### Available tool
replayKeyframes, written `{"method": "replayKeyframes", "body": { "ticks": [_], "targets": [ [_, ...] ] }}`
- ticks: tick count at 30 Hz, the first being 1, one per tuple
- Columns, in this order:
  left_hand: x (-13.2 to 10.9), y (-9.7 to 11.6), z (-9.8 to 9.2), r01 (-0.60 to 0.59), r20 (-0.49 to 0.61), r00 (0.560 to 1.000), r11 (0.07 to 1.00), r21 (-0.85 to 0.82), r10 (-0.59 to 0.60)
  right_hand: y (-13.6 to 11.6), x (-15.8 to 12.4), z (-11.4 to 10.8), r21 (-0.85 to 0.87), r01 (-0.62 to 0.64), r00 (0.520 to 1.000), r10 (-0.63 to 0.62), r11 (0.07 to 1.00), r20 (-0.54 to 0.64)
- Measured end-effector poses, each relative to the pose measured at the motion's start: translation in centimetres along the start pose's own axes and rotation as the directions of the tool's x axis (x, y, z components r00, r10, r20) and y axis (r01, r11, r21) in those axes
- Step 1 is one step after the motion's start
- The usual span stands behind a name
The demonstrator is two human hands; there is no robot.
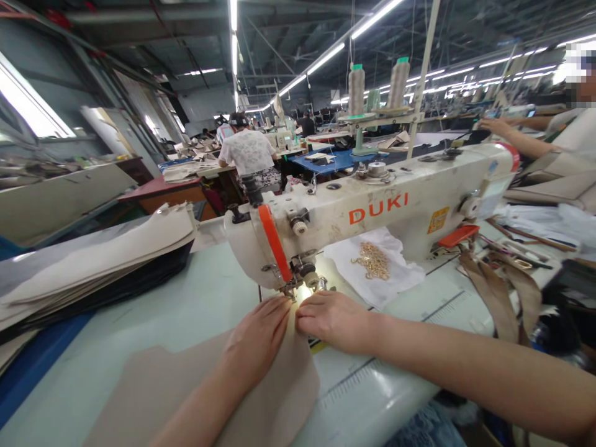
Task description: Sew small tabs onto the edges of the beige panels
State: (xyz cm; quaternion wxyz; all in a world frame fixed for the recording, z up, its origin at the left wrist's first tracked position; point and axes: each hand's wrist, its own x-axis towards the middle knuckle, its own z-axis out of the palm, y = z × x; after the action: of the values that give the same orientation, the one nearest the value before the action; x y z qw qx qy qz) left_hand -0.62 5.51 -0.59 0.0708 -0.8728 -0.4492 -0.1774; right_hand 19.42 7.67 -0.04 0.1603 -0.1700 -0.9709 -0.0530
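Both flat on beige fabric [153, 391]: left hand [258, 338], right hand [333, 320]; fingers straight, together, tips near needle [293, 290]

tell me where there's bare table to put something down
Bare pale green table lies between the stacked beige fabric panels and the white sewing machine. Crowded toward the right: tan straps, white cloth with gold chain.

Sewing machine [372, 211]: brand "DUKI" in orange capitals on the arm's front face. Yellow sticker [438, 220] at 3 o'clock of the lettering, print too small to read.
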Motion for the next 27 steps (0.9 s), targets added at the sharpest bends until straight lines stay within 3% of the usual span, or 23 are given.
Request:
{"method": "replayKeyframes", "body": {
  "ticks": [27],
  "targets": [
    [0.38,-0.13,0.04,0.014,-0.033,0.999,1.000,-0.007,-0.014,0.07,0.24,0.06,0.008,-0.026,1.000,0.026,1.000,-0.014]
  ]
}}
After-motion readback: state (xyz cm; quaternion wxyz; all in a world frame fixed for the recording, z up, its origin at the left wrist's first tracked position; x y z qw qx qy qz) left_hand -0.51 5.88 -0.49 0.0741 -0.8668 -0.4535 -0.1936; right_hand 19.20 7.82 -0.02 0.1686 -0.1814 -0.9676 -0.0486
